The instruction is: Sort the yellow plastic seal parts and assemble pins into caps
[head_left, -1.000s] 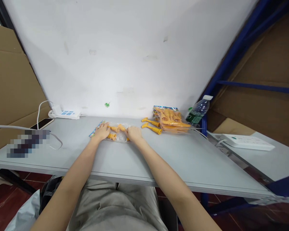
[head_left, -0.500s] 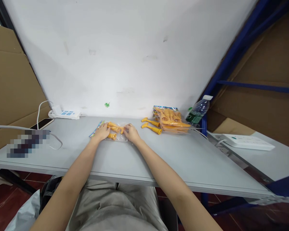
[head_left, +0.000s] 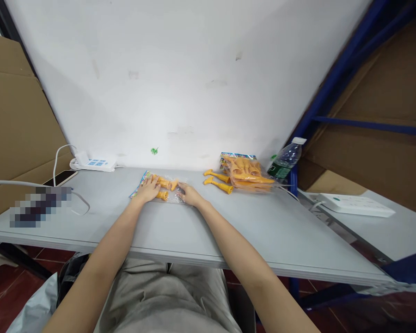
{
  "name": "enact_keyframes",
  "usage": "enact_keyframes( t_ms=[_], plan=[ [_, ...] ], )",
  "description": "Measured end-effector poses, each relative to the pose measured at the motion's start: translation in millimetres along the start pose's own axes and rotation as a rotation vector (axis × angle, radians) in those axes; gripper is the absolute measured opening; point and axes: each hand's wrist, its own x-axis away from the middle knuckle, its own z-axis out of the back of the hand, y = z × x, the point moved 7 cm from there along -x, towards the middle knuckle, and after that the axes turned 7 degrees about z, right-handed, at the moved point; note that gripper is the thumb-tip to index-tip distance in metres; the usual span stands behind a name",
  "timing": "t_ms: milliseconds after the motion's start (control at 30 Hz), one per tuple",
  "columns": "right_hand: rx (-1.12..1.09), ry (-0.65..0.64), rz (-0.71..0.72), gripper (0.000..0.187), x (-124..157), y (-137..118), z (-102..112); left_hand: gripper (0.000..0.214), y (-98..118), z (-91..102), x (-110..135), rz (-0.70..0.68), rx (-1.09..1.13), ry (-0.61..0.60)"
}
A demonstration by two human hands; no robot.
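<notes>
A clear plastic bag (head_left: 172, 199) with a colourful printed header lies flat on the table. Several orange leg-shaped toys show inside it, and one orange foot-shaped piece (head_left: 174, 185) lies toward its right end. My left hand (head_left: 147, 188) rests flat over the header side and the toys, fingers spread. At the bag's right end, my right hand (head_left: 190, 194) has its fingers curled on the clear film; the fingertips are partly hidden. Two loose orange leg toys (head_left: 219, 185) lie to the right of my right hand.
A stack of bagged orange toys (head_left: 246, 173) stands at the back right, beside a plastic bottle (head_left: 287, 159). A white power strip (head_left: 99, 165), a phone (head_left: 60, 178) and cables are at left. Another power strip (head_left: 357, 205) sits on the right-hand surface. Cardboard (head_left: 17, 125) borders the left.
My right hand has drawn slightly back from the orange foot-shaped piece, which now shows more fully. My left hand stays on the bag, its fingers a little more spread.
</notes>
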Motion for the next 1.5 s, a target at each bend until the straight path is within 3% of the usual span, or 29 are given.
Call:
enact_keyframes(
  t_ms=[133,233,433,567,633,733,833,933,1100,1367,1500],
  plan=[
    [0.05,-0.023,0.025,0.048,0.5,-2.8,-1.4,0.061,0.2,-0.3,0.4,0.003,0.001,-0.015],
    [0.1,0.006,-0.013,0.035,1.6,-4.9,6.7,0.061,0.1,-0.1,-0.1,-0.005,0.01,-0.001],
    [0.221,0.291,-0.198,0.027,10.1,8.6,53.8,0.062,-2.3,-2.5,-3.6,-0.01,0.035,0.003],
    [0.305,0.502,-0.318,0.032,27.9,35.1,82.6,0.061,-2.8,-2.3,-5.1,-0.019,0.056,0.023],
    [0.357,0.549,-0.413,0.04,38.4,51.2,89.7,0.061,-3.1,-2.5,-5.5,-0.018,0.059,0.025],
    [0.422,0.433,-0.549,0.04,46.0,70.1,87.8,0.06,-3.2,-3.1,-5.6,-0.022,0.053,0.018],
    [0.458,0.262,-0.603,0.034,45.2,73.5,80.6,0.061,-3.3,-4.2,-5.4,-0.027,0.048,0.001],
    [0.465,0.23,-0.599,0.035,43.2,64.7,79.0,0.062,-3.1,-4.4,-5.2,-0.035,0.055,-0.001],
    [0.443,0.281,-0.526,0.041,39.8,48.2,79.6,0.062,-2.8,-3.2,-4.8,-0.029,0.049,0.007],
    [0.34,0.54,-0.322,0.052,30.1,15.3,96.7,0.061,-1.9,-1.7,-3.8,-0.028,0.052,0.015],
    [0.184,0.66,-0.254,0.048,28.3,1.1,102.4,0.062,-1.9,-1.8,-3.0,-0.024,0.053,0.01]
  ],
)
